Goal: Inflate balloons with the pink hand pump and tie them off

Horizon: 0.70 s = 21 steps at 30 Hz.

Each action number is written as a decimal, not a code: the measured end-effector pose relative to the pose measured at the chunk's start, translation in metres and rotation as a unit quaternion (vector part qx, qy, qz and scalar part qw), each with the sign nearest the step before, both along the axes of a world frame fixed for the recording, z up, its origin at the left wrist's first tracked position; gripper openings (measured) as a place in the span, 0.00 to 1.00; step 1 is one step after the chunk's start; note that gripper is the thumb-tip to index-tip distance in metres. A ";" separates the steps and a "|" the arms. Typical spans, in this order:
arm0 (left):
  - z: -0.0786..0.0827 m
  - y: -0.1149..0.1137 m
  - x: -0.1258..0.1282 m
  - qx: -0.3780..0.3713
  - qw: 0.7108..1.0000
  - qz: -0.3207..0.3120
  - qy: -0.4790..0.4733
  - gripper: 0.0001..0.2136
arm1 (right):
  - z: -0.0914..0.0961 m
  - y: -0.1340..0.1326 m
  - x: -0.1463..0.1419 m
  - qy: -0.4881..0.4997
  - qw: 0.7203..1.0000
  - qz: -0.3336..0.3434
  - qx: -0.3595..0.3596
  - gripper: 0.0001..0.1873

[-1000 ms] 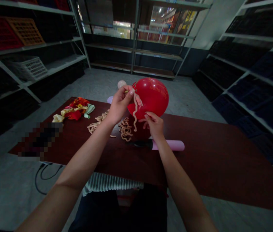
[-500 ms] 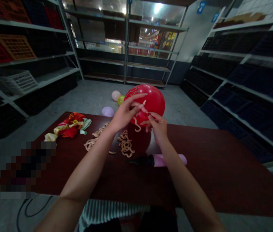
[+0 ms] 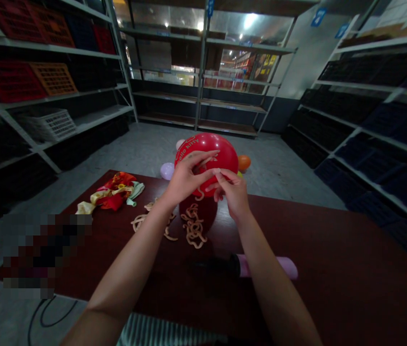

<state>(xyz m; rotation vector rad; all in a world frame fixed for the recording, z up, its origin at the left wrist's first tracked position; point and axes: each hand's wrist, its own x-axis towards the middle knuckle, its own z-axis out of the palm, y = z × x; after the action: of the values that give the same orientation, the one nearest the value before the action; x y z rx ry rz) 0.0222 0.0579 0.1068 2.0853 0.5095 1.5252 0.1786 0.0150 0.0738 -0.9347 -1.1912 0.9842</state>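
Observation:
A big inflated red balloon [image 3: 221, 146] with printed lettering is just beyond my hands, above the table's far edge. My left hand [image 3: 189, 175] is pinched beside the balloon's neck. From its fingers hangs the curled end of a tan cord [image 3: 199, 194]. My right hand [image 3: 232, 190] meets it thumb to thumb, closed on the balloon's neck, which the fingertips mostly hide. Below, on the table, lie a pile of tan cords [image 3: 194, 228] and a second bunch partly behind my left forearm. Under my right forearm rests a pink and black hand pump [image 3: 286, 267].
The dark brown table [image 3: 318, 250] carries a heap of uninflated balloons [image 3: 117, 192] at its left. On the floor beyond are a lilac balloon [image 3: 167, 170] and an orange balloon [image 3: 244, 162]. Shelves with crates [image 3: 54, 78] line the sides. A pixelated patch covers the table's left corner.
The view has shifted, bringing the orange balloon into sight. My fingertips have come together at the red balloon's neck, and less of the cord's tail shows.

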 end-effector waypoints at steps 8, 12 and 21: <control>0.001 -0.002 -0.010 0.130 0.985 0.033 0.113 0.22 | 0.000 -0.005 -0.004 0.049 0.997 0.053 -0.002 0.15; 0.005 -0.010 -0.004 0.197 0.971 0.041 0.127 0.14 | 0.000 -0.008 -0.003 0.033 0.997 0.069 -0.006 0.14; -0.002 -0.017 0.008 0.165 0.985 0.051 0.024 0.09 | -0.005 -0.004 0.001 0.059 0.992 0.106 -0.027 0.25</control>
<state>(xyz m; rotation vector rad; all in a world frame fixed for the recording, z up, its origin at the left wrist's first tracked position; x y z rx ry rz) 0.0301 0.0411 0.1050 2.3814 0.4083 1.7193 0.1796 0.0114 0.0684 -0.7923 -1.1854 1.2298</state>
